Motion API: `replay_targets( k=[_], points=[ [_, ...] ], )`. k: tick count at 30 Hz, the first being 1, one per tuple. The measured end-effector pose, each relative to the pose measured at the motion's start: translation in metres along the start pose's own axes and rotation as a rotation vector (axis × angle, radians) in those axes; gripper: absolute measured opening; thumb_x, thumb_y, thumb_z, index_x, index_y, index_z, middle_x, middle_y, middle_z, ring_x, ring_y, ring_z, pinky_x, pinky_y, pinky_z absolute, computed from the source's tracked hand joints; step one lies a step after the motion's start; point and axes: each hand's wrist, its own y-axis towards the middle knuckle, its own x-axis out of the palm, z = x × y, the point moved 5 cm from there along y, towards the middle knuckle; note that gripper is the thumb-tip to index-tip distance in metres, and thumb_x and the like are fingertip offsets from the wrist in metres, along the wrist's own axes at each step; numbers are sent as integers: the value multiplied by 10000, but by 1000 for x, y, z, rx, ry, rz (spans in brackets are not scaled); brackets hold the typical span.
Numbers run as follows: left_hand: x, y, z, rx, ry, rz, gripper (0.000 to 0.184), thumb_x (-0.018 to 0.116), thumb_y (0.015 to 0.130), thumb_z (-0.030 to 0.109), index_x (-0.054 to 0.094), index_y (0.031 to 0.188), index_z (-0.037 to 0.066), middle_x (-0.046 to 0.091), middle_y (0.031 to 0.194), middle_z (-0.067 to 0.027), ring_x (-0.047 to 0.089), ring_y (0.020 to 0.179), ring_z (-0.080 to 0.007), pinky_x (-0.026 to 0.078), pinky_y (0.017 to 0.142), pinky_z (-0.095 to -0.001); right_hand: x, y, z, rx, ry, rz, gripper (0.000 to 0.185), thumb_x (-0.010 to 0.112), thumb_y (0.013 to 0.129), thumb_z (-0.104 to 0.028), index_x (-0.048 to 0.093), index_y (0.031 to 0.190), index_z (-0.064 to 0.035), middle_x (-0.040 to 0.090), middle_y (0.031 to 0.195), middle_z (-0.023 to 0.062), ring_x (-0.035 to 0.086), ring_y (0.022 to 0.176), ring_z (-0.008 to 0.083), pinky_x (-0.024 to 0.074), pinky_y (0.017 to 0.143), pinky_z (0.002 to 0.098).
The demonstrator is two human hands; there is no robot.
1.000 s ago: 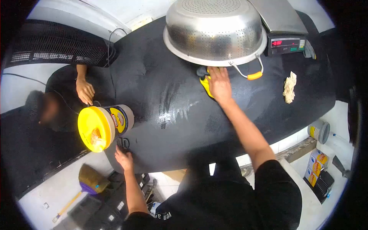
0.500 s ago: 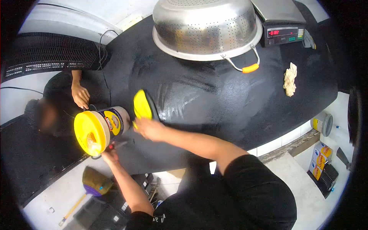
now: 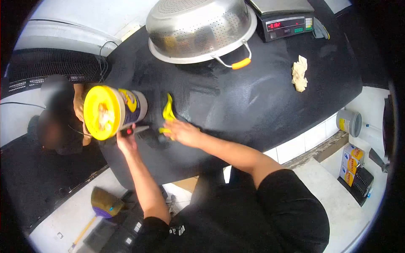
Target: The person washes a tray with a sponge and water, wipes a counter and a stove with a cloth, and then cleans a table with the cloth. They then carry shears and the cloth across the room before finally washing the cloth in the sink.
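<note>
My left hand (image 3: 127, 145) is closed at the near side of a bucket (image 3: 134, 110) with a yellow lid (image 3: 100, 111). In the same hand is what looks like a knife (image 3: 142, 128), its dark handle marked with red and its grey blade pointing right. Whether the bucket is lifted or rests on the table, I cannot tell. My right hand (image 3: 183, 133) presses a crumpled yellow cloth (image 3: 168, 110) onto the black tabletop (image 3: 236, 109), right of the bucket. Its fingers lie over the cloth's near end.
An upturned steel colander (image 3: 202, 33) and a digital scale (image 3: 287, 25) stand at the back. A dough lump (image 3: 299, 74) lies at the right. Another person's hand (image 3: 79, 107) is close behind the bucket. A broom (image 3: 105, 202) leans below the table.
The bucket, my left hand and the knife have shifted toward the back of the table. My right hand has moved right with the cloth, which is now more bunched. The view has shifted too.
</note>
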Motion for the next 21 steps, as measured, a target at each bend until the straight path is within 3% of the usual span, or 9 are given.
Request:
replay_targets(
  k=[1, 3, 4, 8, 11, 14, 15, 18, 21],
  points=[
    [19, 6, -5, 12, -9, -82, 325, 432, 965, 274, 521, 1197, 64, 571, 1126, -102, 553, 1009, -275, 459, 896, -524, -19, -24, -19, -321, -211, -62, 207, 597, 808, -230, 638, 953, -88, 599, 1099, 167, 546, 1120, 258, 422, 1002, 365],
    [48, 20, -16, 17, -67, -21, 300, 434, 965, 308, 540, 1165, 110, 591, 1077, -71, 578, 933, -247, 485, 816, -491, -68, -11, 4, -9, -210, -353, 214, 554, 811, -205, 629, 991, -118, 605, 1108, 103, 550, 1109, 250, 390, 1031, 388],
    [66, 24, -19, 38, -48, -38, 287, 438, 964, 318, 543, 1151, 128, 600, 1059, -58, 579, 900, -234, 491, 764, -467, -105, -14, 18, -174, -596, -74, 220, 534, 815, -156, 607, 1021, -132, 599, 1098, 99, 548, 1097, 249, 371, 1033, 423],
    [120, 55, -34, 108, -103, -53, 304, 404, 985, 339, 504, 1183, 131, 559, 1153, -62, 544, 950, -237, 486, 687, -433, -279, -9, 109, 264, -1019, 83, 428, 550, 854, -233, 519, 1278, -185, 397, 1414, 127, 317, 1335, 359, 287, 1051, 562],
    [155, 55, -31, 59, -123, -165, 241, 428, 981, 301, 485, 1176, 171, 553, 1143, -41, 535, 855, -230, 470, 644, -441, -343, -28, 158, 269, -820, 237, 426, 629, 846, -287, 574, 1261, -212, 272, 1489, 164, 268, 1344, 433, 301, 1059, 529],
    [162, 9, 0, -23, 66, -6, 371, 418, 983, 236, 361, 1341, 159, 487, 1268, -139, 623, 928, -377, 493, 637, -478, -324, -27, 159, 256, -722, 400, 399, 626, 845, -236, 586, 1238, -177, 432, 1390, 171, 409, 1281, 357, 383, 1025, 404],
    [158, 1, 14, -38, 141, -127, 444, 413, 984, 230, 284, 1395, 121, 419, 1333, -192, 623, 944, -448, 506, 623, -478, -316, -23, 157, 256, -717, 403, 399, 626, 845, -236, 586, 1238, -177, 432, 1390, 171, 409, 1281, 357, 383, 1025, 404],
    [129, -33, 77, 46, 492, -246, 430, 471, 957, 222, 400, 1328, 17, 626, 1115, -157, 644, 578, -247, 422, 436, -268, -287, -21, 141, 312, -743, 550, 352, 612, 853, -213, 605, 1197, -141, 532, 1293, 157, 492, 1208, 321, 406, 1003, 395],
    [105, -73, 127, 220, 684, -280, 373, 536, 927, 245, 544, 1202, -7, 685, 969, -126, 470, 412, -118, 306, 383, -223, -205, 11, 108, 305, -569, 586, 285, 553, 881, -247, 637, 1082, -64, 620, 1128, 149, 560, 1091, 317, 435, 960, 400]
  ],
)
